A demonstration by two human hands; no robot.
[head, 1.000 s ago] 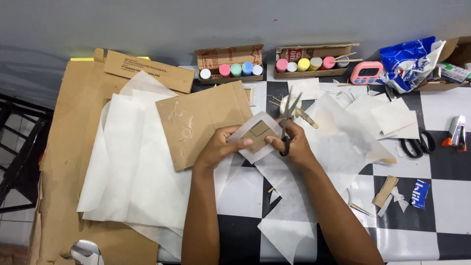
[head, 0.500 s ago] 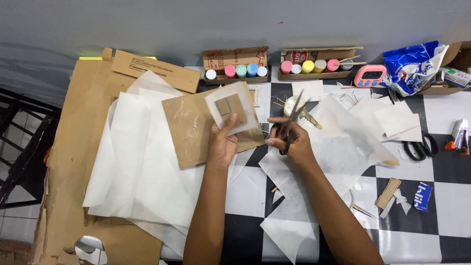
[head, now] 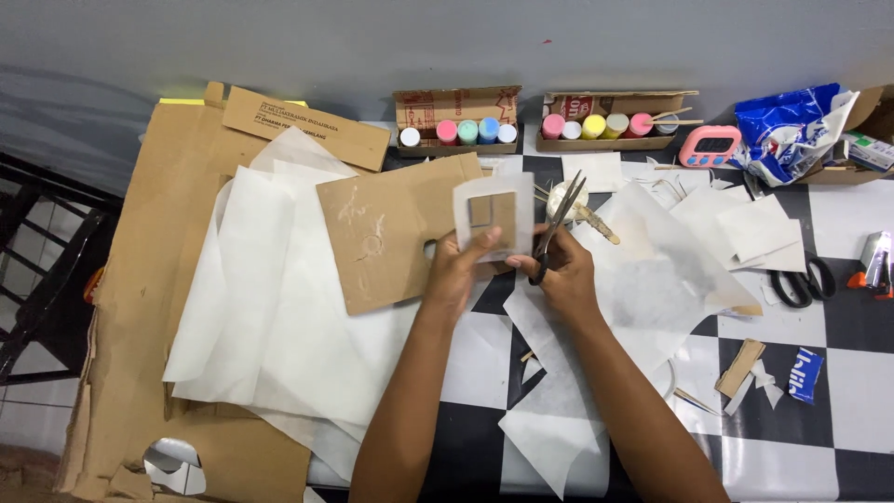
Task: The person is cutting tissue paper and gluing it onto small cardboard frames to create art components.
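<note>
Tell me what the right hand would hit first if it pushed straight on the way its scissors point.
Likely the wooden stick and small white pot just past the scissors in the right hand; beyond those, the box of paint pots. Depth is unclear.

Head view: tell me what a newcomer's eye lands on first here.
At the centre, the left hand holds up a small white paper frame with a square window, while the right hand holds scissors beside its right edge. Left of them, sheets of white paper spread over brown cardboard. Along the back wall, two cardboard trays hold a row of pastel paint pots.
</note>
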